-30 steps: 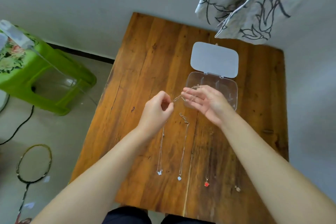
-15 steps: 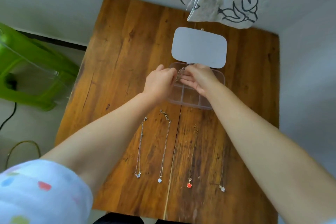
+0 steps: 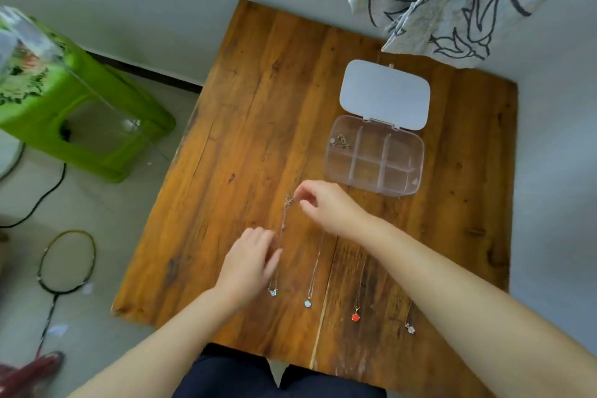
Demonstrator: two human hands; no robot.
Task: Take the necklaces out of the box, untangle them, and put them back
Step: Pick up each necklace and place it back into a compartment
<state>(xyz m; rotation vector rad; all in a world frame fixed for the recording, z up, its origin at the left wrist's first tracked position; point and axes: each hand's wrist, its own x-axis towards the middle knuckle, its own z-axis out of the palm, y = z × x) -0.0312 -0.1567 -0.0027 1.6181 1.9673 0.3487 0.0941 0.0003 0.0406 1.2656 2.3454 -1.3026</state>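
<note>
A clear compartment box (image 3: 374, 184) stands open on the wooden table (image 3: 245, 126), its lid (image 3: 384, 94) folded back. One coiled necklace (image 3: 340, 140) lies in the box's far-left compartment. Four necklaces lie stretched out side by side near the front edge: a butterfly-pendant necklace (image 3: 273, 292), a pale-pendant one (image 3: 307, 303), a red-pendant one (image 3: 356, 317) and a white-pendant one (image 3: 410, 329). My right hand (image 3: 326, 207) pinches the far clasp end of the butterfly necklace. My left hand (image 3: 252, 258) hovers beside that chain's middle, fingers apart and blurred.
A green plastic stool (image 3: 80, 126) stands left of the table, with a black cable (image 3: 38, 200) and a badminton racket (image 3: 64, 265) on the floor. A patterned cloth (image 3: 452, 0) hangs over the table's far right corner. Walls close in behind and to the right.
Both hands were at the box with a necklace between them. That necklace now lies in the far-left compartment, and both hands have come back to the butterfly necklace.
</note>
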